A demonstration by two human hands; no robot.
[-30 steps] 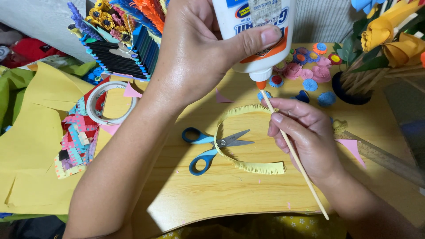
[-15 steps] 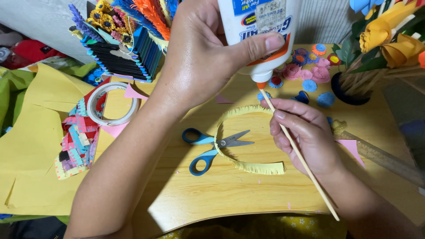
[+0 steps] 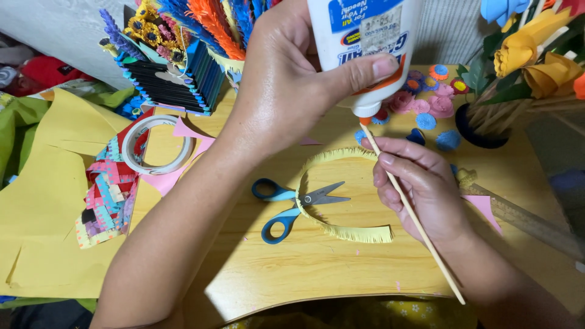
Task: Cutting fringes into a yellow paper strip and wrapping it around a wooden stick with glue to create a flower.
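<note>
The left hand (image 3: 292,91) holds a white glue bottle (image 3: 365,49) upside down above the wooden bench (image 3: 317,262), its fingers (image 3: 359,73) wrapped tight around the body and the thumb pressed across the front near the orange cap. The bottle's nozzle points down and meets the upper tip of a thin wooden stick (image 3: 414,213). The right hand (image 3: 420,189) grips that stick, fingers closed around it, so that it runs slantwise from the nozzle down toward the near right edge of the bench.

Just beside the right hand lies a curved strip of fringed yellow paper (image 3: 335,201), forming an open arc on the bench. Blue-handled scissors (image 3: 292,204) rest across the arc's left side, blades slightly parted and pointing right.

To the left sit a roll of clear tape (image 3: 155,146), a bundle of patterned paper strips (image 3: 106,198) and large yellow paper sheets (image 3: 42,207). At the back left stands a box of dark sticks (image 3: 170,82) holding coloured paper flowers. Small pink and blue paper rosettes (image 3: 426,103) lie behind the bottle, near a dark pot (image 3: 478,131) of yellow paper blooms. A wooden ruler (image 3: 524,216) lies at the right, past the right wrist
</note>
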